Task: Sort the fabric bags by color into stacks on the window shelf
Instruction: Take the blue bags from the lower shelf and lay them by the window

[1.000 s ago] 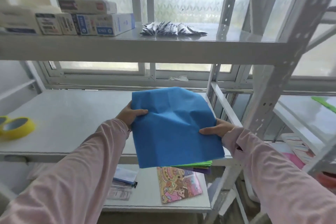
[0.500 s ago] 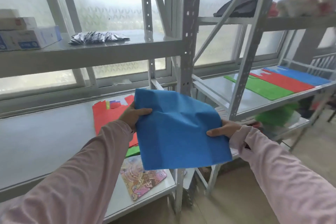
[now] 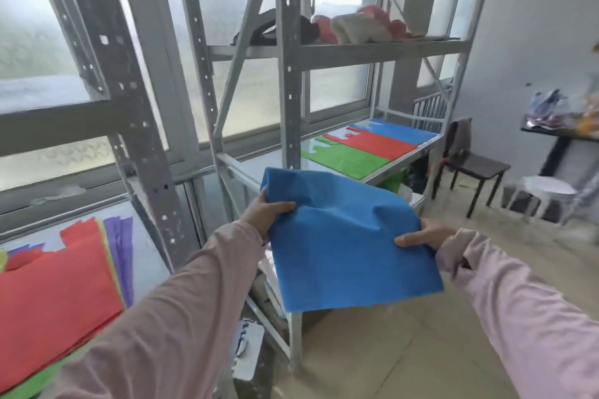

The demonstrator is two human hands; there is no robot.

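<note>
The step in hand looks like carrying 1 blue bag [image 3: 350, 246] over to its color stack. Both hands grasp it: the left hand [image 3: 264, 214] pinches the left edge near the top corner, thumb on the upper face, and the right hand [image 3: 424, 235] pinches the right edge the same way. The bag hangs in the air between them, slightly rumpled, its near edge drooping toward the floor.

Beyond the hands and to the right, the window shelf [image 3: 405, 162] carries 3 flat stacks side by side: a green stack [image 3: 346, 160] closest to the hands, a red stack [image 3: 372, 142] past it, and a blue stack [image 3: 398, 131] farthest off. A grey upright post [image 3: 288, 74] stands between the hands and those stacks. Down to the left of the left arm lies a mixed pile [image 3: 55, 272], red on top with purple and green edges showing, so more sorting probably remains.

The next move likely calls for stepping around the post, reaching past green and red, and laying the bag flat on the blue stack with edges squared before letting go.
</note>
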